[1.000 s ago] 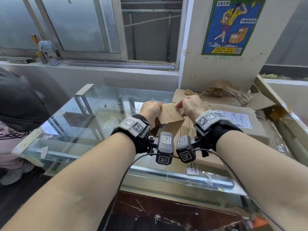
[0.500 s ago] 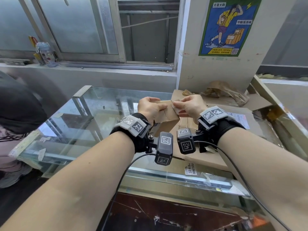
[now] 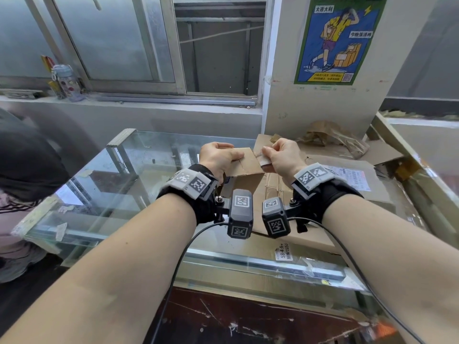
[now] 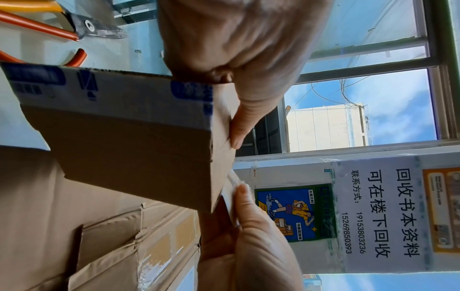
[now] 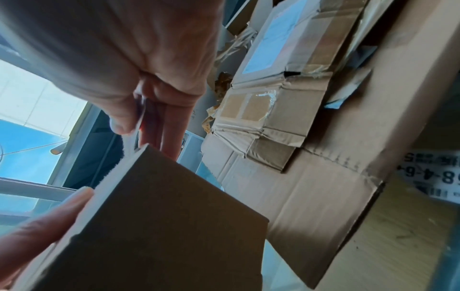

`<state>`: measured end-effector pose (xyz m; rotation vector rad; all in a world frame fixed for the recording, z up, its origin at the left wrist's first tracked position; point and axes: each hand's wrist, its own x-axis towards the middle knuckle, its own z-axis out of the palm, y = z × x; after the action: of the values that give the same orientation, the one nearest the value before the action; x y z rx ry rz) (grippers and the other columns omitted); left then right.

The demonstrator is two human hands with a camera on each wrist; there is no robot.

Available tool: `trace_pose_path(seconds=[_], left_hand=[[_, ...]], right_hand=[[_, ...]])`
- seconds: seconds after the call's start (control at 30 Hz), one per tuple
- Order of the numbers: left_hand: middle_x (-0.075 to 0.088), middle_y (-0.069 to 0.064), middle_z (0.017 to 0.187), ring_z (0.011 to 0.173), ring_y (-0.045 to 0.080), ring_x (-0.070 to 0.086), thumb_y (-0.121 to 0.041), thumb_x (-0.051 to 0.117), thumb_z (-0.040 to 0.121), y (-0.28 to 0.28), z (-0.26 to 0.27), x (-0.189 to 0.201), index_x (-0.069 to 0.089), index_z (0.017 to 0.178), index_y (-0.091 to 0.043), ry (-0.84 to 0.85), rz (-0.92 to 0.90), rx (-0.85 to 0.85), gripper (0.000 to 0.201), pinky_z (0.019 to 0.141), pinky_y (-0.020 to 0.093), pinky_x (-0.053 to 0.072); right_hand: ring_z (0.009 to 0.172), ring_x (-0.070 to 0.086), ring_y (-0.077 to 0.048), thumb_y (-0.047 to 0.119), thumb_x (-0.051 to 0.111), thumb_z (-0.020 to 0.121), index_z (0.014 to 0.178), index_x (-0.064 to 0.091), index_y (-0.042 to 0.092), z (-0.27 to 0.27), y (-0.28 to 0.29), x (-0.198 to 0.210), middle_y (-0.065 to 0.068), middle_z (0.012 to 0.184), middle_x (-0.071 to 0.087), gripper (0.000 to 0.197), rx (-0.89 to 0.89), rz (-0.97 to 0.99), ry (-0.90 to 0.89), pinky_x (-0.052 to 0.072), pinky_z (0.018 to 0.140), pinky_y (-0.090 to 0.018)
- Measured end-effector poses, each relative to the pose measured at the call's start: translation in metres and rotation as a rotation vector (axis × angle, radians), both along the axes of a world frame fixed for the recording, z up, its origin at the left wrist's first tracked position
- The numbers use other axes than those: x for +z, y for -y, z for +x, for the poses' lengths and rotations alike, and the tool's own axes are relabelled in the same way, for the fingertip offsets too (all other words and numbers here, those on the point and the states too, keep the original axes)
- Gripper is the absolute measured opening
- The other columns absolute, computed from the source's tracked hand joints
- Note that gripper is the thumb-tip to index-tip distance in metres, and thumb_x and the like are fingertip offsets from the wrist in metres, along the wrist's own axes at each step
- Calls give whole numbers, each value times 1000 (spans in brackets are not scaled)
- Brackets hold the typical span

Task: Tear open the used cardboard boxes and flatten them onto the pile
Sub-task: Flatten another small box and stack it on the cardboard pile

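Over the bench, head view: a small cardboard box (image 3: 244, 161) is held up between both hands above the glass-topped bench (image 3: 119, 175).
Left hand, head view: the left hand (image 3: 218, 157) grips the box's left side, fingers curled over its top edge.
Right hand, head view: the right hand (image 3: 282, 156) pinches a strip of tape (image 3: 263, 160) at the box's right end.
Pile, head view: the pile of flattened cardboard (image 3: 347, 184) lies on the bench's right part, below and behind the hands; crumpled brown paper (image 3: 332, 137) sits at its far edge by the wall.
Surroundings, head view: a poster (image 3: 335, 38) hangs on the pillar; a bottle (image 3: 64, 81) stands on the window sill.
Left wrist view: the thumb of the left hand (image 4: 239, 49) presses the box (image 4: 129, 141) at its edge, where blue print shows; the right hand (image 4: 259, 236) pinches pale tape at the same edge. Orange-handled scissors (image 4: 74, 29) lie beyond.
Right wrist view: the right hand (image 5: 139, 65) clamps tape between thumb and fingers just above the box's (image 5: 169, 226) corner; a left fingertip touches the box's edge. Flattened cardboard (image 5: 286, 118) lies behind.
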<state>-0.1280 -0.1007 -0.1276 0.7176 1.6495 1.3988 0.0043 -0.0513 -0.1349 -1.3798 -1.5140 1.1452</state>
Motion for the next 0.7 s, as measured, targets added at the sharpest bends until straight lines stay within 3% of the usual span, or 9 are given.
trace_pose_path(seconds=[0.2,0.33,0.4,0.47,0.5,0.57,0.63,0.7], left_hand=[[66,7,89,73,19,65,1,80,72,1,-5,3,63,93,-11,-19,36,-11,29,65,32,58],[67,10,106,81,19,64,-7,81,73,2,-10,5,61,99,-11,-68,28,-24,33,71,32,56],[59,8,119,102,23,58,-26,82,73,2,-13,6,54,114,-10,-356,-102,-22,53,86,35,51],[44,10,126,118,28,44,-44,78,71,6,-13,8,44,125,-13,-863,-258,-11,71,96,38,41],[37,10,128,122,29,37,-45,75,70,10,-11,10,43,127,-15,-1045,-260,-3,71,99,39,38],[26,6,140,132,28,23,-41,72,70,12,-5,13,41,134,-23,-1147,-160,-121,74,109,46,28],[18,-2,152,141,24,11,-43,72,70,10,2,12,28,146,-30,-1092,-109,-360,88,115,55,13],[19,-3,155,143,26,10,-50,75,66,8,5,8,14,150,-31,-1065,-151,-492,106,114,59,12]], right_hand=[[91,67,-35,15,62,90,69,48,14,-3,1,-2,-18,89,62,25,-62,-64,-95,55,79,-56],[71,63,-23,8,58,93,72,47,11,-4,5,2,-14,82,59,24,-44,-155,-236,58,66,-44],[73,62,-25,7,61,91,69,48,11,-4,5,3,-13,81,59,25,-55,-148,-263,58,68,-47],[81,65,-30,7,65,87,66,52,10,-4,4,8,-17,86,62,25,-79,-93,-223,58,71,-50],[84,66,-32,7,67,86,65,54,10,-4,4,11,-18,89,63,25,-81,-66,-198,58,70,-50],[83,67,-31,8,70,84,65,55,10,-6,3,15,-19,92,65,24,-72,-24,-183,59,65,-44],[76,67,-27,7,70,84,67,56,8,-7,4,19,-18,87,65,21,-36,-17,-212,59,61,-39],[71,66,-26,5,69,84,70,57,6,-10,6,21,-18,81,65,18,35,-35,-251,59,64,-38]])
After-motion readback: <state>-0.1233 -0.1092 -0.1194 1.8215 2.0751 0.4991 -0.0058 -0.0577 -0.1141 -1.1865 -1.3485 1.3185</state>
